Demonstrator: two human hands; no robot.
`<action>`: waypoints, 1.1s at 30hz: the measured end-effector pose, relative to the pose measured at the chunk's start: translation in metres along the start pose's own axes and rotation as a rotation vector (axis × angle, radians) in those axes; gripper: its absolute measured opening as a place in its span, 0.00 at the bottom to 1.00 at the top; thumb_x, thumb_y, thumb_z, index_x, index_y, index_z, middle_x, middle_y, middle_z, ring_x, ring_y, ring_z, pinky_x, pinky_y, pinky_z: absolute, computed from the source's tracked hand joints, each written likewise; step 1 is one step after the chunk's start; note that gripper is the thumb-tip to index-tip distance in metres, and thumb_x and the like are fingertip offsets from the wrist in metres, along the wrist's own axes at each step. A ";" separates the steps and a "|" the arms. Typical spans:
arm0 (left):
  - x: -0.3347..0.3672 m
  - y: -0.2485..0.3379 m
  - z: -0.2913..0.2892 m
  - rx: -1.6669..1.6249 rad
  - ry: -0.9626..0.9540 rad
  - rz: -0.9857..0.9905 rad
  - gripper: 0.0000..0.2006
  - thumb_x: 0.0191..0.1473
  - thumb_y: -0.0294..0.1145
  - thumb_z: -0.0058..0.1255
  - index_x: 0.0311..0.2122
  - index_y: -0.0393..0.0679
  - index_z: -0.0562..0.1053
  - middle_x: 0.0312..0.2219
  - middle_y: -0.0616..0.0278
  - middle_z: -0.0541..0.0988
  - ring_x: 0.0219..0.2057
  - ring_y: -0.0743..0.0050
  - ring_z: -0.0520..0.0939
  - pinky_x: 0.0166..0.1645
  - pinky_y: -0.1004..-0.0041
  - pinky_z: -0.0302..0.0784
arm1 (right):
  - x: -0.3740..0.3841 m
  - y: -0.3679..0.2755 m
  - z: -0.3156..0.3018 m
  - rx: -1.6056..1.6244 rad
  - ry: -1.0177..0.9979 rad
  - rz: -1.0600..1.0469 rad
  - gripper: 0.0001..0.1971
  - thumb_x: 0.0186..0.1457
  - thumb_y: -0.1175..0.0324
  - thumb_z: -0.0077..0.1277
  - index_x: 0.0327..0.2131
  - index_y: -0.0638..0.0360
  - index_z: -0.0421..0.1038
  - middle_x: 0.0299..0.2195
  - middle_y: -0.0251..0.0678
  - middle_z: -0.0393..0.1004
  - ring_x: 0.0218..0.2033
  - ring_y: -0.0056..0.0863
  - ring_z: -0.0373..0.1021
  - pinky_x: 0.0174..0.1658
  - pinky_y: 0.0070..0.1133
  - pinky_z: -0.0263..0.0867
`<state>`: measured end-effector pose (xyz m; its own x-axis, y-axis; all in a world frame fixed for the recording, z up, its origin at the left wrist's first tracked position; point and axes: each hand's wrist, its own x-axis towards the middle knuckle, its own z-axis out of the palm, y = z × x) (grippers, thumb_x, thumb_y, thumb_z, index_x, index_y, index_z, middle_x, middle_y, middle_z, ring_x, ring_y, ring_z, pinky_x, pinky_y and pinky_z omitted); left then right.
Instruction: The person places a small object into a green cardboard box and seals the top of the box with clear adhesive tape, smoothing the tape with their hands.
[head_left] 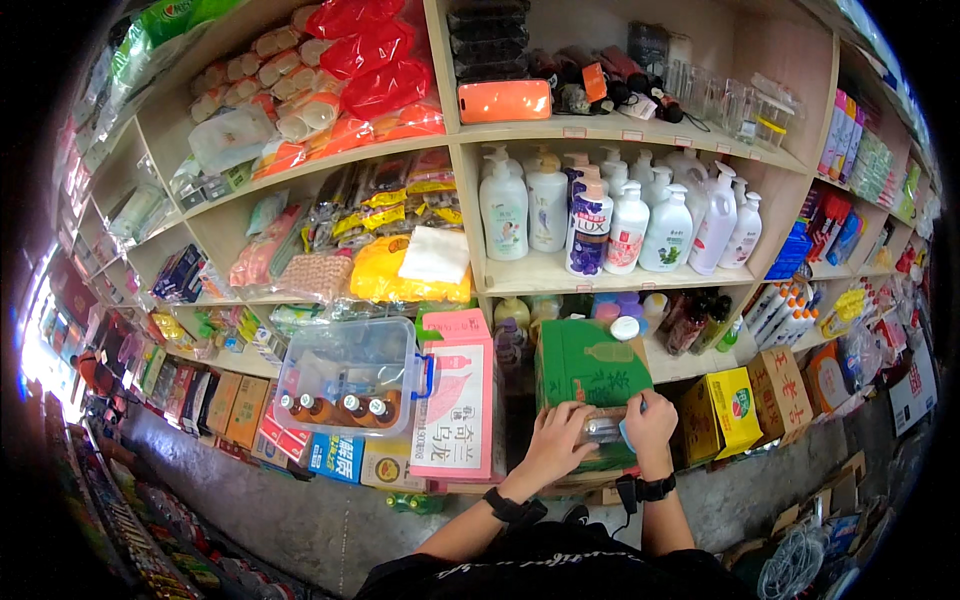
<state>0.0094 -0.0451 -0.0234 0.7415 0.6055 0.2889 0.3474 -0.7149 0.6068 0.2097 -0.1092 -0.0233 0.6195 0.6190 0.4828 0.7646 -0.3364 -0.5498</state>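
Low in the middle, in front of a green carton [590, 365], I hold a small clear container [603, 428] that looks like glass. My left hand [560, 440] is closed round its left side, fingers over the top. My right hand [650, 428] is closed at its right side, with a light blue piece [627, 434] showing by the fingers; what the fist grips is mostly hidden. A round white lid [624, 327] lies on top of the carton, near its far edge.
Left of my hands stand a pink and white carton [455, 405] and a clear plastic bin [350, 345] with several brown bottles. Pump bottles [590, 225] fill the shelf ahead. A yellow carton [730, 410] stands at right, with loose cardboard on the floor beyond.
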 end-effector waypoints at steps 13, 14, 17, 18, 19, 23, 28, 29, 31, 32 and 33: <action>0.000 0.003 -0.003 0.000 -0.002 -0.008 0.33 0.57 0.43 0.67 0.64 0.48 0.68 0.56 0.56 0.69 0.61 0.47 0.71 0.71 0.44 0.59 | 0.000 0.003 0.002 0.012 -0.006 -0.002 0.13 0.59 0.64 0.52 0.27 0.63 0.77 0.23 0.54 0.75 0.27 0.58 0.74 0.30 0.44 0.68; 0.000 0.003 -0.002 0.000 -0.002 -0.008 0.33 0.57 0.43 0.67 0.64 0.48 0.68 0.56 0.56 0.69 0.61 0.47 0.71 0.71 0.44 0.59 | 0.000 0.004 0.002 0.006 -0.006 -0.002 0.13 0.59 0.63 0.52 0.27 0.63 0.78 0.23 0.54 0.75 0.27 0.58 0.74 0.30 0.44 0.68; 0.000 0.003 -0.002 -0.003 -0.002 -0.014 0.33 0.56 0.43 0.68 0.64 0.48 0.68 0.56 0.56 0.69 0.61 0.47 0.71 0.70 0.44 0.59 | 0.000 0.002 0.001 0.006 -0.008 0.004 0.13 0.59 0.63 0.51 0.27 0.63 0.78 0.23 0.54 0.75 0.27 0.58 0.74 0.30 0.44 0.68; 0.000 0.003 -0.002 -0.005 -0.003 -0.014 0.33 0.56 0.43 0.68 0.64 0.48 0.68 0.56 0.55 0.69 0.61 0.47 0.71 0.70 0.44 0.59 | -0.001 0.003 0.002 0.005 -0.008 0.004 0.13 0.59 0.63 0.51 0.27 0.63 0.78 0.23 0.54 0.75 0.27 0.58 0.74 0.30 0.44 0.68; 0.000 0.003 -0.002 -0.007 -0.003 -0.015 0.33 0.56 0.43 0.68 0.64 0.48 0.68 0.56 0.55 0.69 0.61 0.47 0.70 0.70 0.44 0.59 | -0.001 0.003 0.002 0.007 -0.002 -0.005 0.13 0.59 0.64 0.52 0.27 0.63 0.78 0.23 0.54 0.76 0.26 0.57 0.74 0.29 0.44 0.68; 0.000 0.002 -0.002 -0.018 0.008 -0.010 0.33 0.56 0.42 0.68 0.64 0.48 0.68 0.56 0.55 0.69 0.61 0.46 0.70 0.71 0.44 0.59 | -0.001 -0.006 -0.002 -0.023 0.020 -0.104 0.10 0.56 0.67 0.53 0.26 0.62 0.77 0.23 0.51 0.77 0.26 0.55 0.75 0.30 0.43 0.70; 0.002 0.000 -0.001 -0.016 0.006 -0.033 0.34 0.53 0.40 0.69 0.63 0.47 0.68 0.56 0.55 0.69 0.61 0.46 0.70 0.70 0.46 0.60 | -0.007 -0.031 0.006 -0.001 -0.067 -0.426 0.11 0.54 0.67 0.54 0.22 0.62 0.74 0.23 0.47 0.78 0.26 0.47 0.75 0.33 0.39 0.70; 0.001 -0.001 0.001 -0.017 0.003 -0.034 0.34 0.53 0.40 0.69 0.63 0.47 0.68 0.56 0.55 0.69 0.61 0.46 0.70 0.70 0.46 0.60 | -0.009 -0.036 0.009 0.013 -0.102 -0.476 0.10 0.54 0.67 0.54 0.22 0.61 0.74 0.22 0.46 0.78 0.26 0.47 0.75 0.34 0.39 0.70; 0.002 -0.003 0.003 -0.008 0.020 -0.039 0.34 0.52 0.39 0.69 0.63 0.46 0.67 0.56 0.55 0.70 0.61 0.45 0.70 0.70 0.46 0.60 | -0.010 -0.038 0.013 0.006 -0.116 -0.466 0.10 0.54 0.67 0.55 0.22 0.61 0.74 0.22 0.46 0.78 0.26 0.46 0.75 0.34 0.38 0.70; 0.002 -0.004 0.004 -0.009 0.021 -0.043 0.34 0.52 0.39 0.69 0.63 0.46 0.67 0.56 0.55 0.70 0.61 0.45 0.70 0.70 0.46 0.60 | -0.009 -0.040 0.012 0.017 -0.124 -0.449 0.10 0.54 0.67 0.55 0.22 0.61 0.75 0.22 0.46 0.78 0.26 0.46 0.75 0.35 0.38 0.70; 0.002 -0.004 0.004 -0.015 0.028 -0.045 0.34 0.52 0.38 0.69 0.63 0.46 0.67 0.56 0.55 0.70 0.61 0.46 0.70 0.70 0.44 0.59 | -0.007 -0.041 0.011 0.027 -0.131 -0.431 0.10 0.54 0.67 0.54 0.23 0.62 0.75 0.22 0.46 0.78 0.25 0.46 0.75 0.35 0.38 0.70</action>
<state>0.0116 -0.0428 -0.0282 0.7093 0.6463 0.2816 0.3708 -0.6817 0.6307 0.1715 -0.0917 -0.0119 0.2160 0.7837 0.5823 0.9418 -0.0100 -0.3359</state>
